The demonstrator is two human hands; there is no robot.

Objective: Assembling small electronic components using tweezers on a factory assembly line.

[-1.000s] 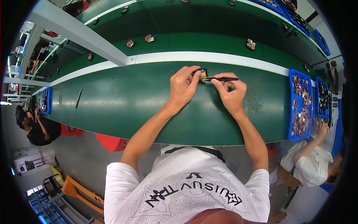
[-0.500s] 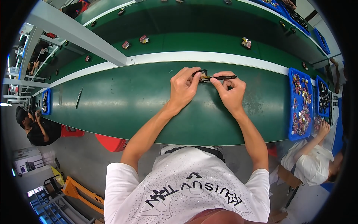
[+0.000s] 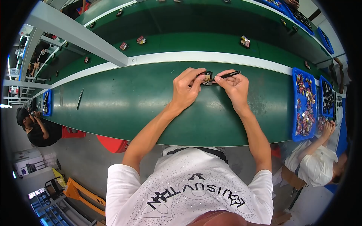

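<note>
Near the far side of the green bench (image 3: 151, 113), my left hand (image 3: 185, 87) is closed on a small black housing (image 3: 209, 75) with yellowish and silvery parts inside; its finer details are too small to make out. My right hand (image 3: 234, 87), just beside it, pinches slim black tweezers (image 3: 230, 74). Their back end points up and right, and their tips reach the housing's right side. Fingers partly cover both things.
A green conveyor belt (image 3: 196, 43) with several small wrapped pieces lies beyond a white rail (image 3: 169, 58). Right stand blue trays (image 3: 294, 109) of small parts, near a co-worker in white (image 3: 315, 162). A thin metal strip (image 3: 80, 99) lies on the left; a grey post (image 3: 83, 35) rises there.
The tweezers have tilted, their back end now higher, and the housing's inside shows more. Pieces on the belt have shifted slightly left. The co-worker's hands on the right have moved slightly.
</note>
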